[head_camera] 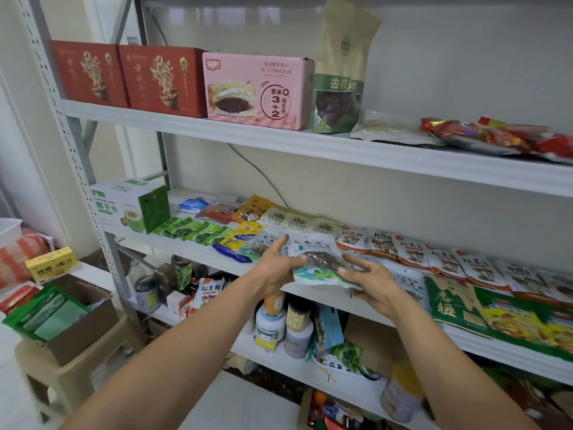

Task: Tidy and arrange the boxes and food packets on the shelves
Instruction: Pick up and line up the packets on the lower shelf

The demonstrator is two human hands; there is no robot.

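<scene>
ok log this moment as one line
phase: arranging | left hand holds white-teal packet | right hand holds same packet | place: above middle shelf front | status: not yet set down

The one view comes from a wide-angle camera on the person's head, close in front of a metal rack (pixel 77 144). It faces forward and a little down, turned so the shelves run off to the right and slant downward across the picture. The upper shelf (pixel 279 144) sits about level with the lens, while the middle shelf (pixel 186 251) and lower shelf (pixel 273 364) are seen from above. Both forearms enter from the bottom edge, and the left hand (pixel 274 268) and right hand (pixel 372 283) meet on a packet (pixel 319 265) near the centre, at arm's reach. The left margin takes in a cardboard box (pixel 83 327) on a stool (pixel 77 373) beside the rack.
</scene>
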